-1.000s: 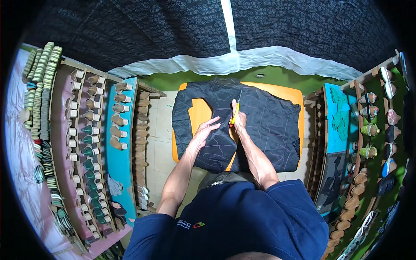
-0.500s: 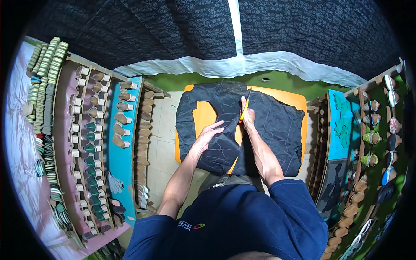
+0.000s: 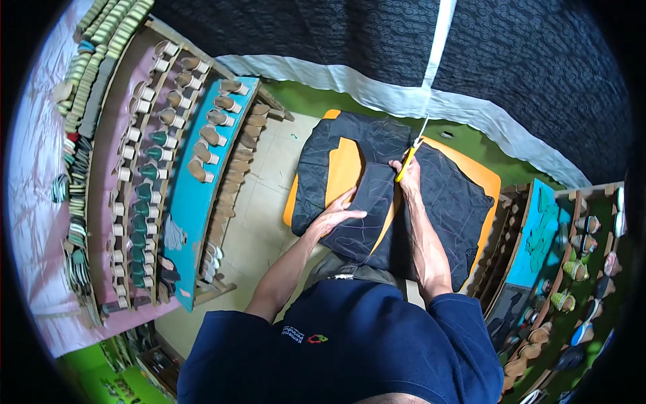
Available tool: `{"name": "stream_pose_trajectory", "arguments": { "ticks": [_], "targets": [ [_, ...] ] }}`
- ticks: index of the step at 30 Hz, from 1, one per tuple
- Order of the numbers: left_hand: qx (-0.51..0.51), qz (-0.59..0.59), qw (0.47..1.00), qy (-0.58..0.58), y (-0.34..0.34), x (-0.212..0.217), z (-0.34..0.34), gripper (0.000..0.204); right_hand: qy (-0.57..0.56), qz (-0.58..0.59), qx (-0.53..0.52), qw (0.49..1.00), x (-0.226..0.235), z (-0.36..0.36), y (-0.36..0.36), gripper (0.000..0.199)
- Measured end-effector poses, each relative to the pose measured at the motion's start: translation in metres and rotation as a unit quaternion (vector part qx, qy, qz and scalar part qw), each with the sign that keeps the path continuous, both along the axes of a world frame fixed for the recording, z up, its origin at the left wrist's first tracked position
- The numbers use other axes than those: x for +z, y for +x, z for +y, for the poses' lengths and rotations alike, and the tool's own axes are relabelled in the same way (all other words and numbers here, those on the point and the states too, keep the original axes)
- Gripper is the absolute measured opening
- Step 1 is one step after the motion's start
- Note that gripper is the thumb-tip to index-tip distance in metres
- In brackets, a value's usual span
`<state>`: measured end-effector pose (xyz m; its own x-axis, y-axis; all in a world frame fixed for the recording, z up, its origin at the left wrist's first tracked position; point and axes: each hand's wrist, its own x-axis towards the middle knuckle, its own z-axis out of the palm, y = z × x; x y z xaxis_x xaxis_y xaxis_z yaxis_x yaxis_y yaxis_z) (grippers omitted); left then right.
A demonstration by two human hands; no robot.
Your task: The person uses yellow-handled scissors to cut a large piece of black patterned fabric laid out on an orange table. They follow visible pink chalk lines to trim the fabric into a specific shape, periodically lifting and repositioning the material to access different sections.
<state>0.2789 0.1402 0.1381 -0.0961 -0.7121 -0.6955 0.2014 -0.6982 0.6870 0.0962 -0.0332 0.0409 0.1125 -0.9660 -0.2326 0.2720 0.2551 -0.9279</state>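
Right hand (image 3: 408, 174) gripping yellow-handled scissors (image 3: 412, 151) at far edge of dark fabric (image 3: 377, 195) on orange board (image 3: 344, 168) — left hand (image 3: 334, 217) flat, fingers spread, pinning it — cut looks nearly through, little left.

I see my left hand (image 3: 334, 217) pressed flat on the dark fabric (image 3: 377, 195) spread over an orange board (image 3: 346, 165). My right hand (image 3: 408, 172) grips yellow-handled scissors (image 3: 412, 148), blades pointing away at the fabric's far edge.
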Motion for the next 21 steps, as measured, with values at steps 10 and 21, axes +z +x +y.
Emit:
{"name": "stream_pose_trajectory", "arguments": {
  "ticks": [10, 21],
  "targets": [
    [0.075, -0.011, 0.997, 0.0, 0.028, -0.081, 0.101, 0.057, -0.074, 0.18, 0.091, 0.977, 0.019, -0.052, 0.022, 0.039],
    [0.128, -0.346, 0.929, -0.04, 0.023, -0.119, 0.085, 0.058, -0.264, 0.488, 0.123, 0.823, 0.059, 0.055, 0.028, 0.052]
  ]
}}
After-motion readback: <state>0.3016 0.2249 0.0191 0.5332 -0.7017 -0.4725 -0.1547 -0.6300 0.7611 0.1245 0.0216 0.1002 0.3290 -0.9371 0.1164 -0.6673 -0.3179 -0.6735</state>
